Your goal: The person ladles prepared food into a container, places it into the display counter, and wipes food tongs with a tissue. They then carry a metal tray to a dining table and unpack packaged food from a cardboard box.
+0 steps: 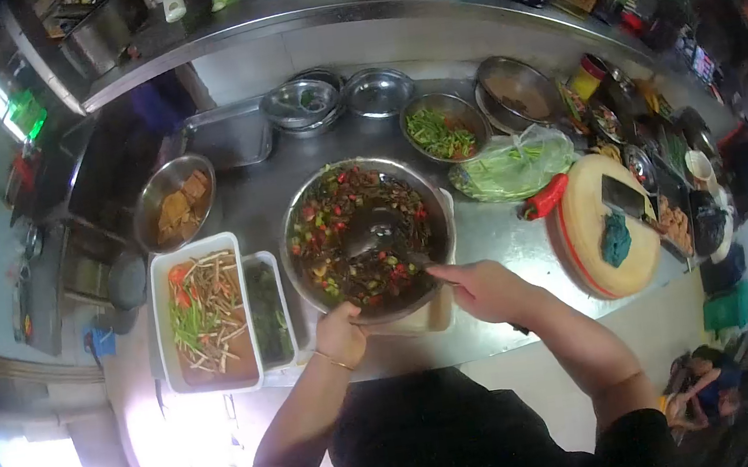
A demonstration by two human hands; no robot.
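A large round stainless-steel bowl [286,254] sits at the middle of the silvery metal counter [507,240], near its front edge, holding dark liquid with chopped red and green pieces. The left hand [341,335] grasps the bowl's near rim with its thumb at the edge; its other fingers are partly hidden. The right hand [490,290] is closed around the handle of a long metal ladle [419,258], whose head lies in the mixture.

Left of the bowl, a white rectangular plastic tub [161,328] holds pale and green cut stems, with a narrower white plastic tub [279,284] between them. To the right, long glossy red peppers [546,198] lie beside a thick round wooden board [596,251], which bears a dark rectangular blade [622,197] and a crumpled teal cloth [615,239]
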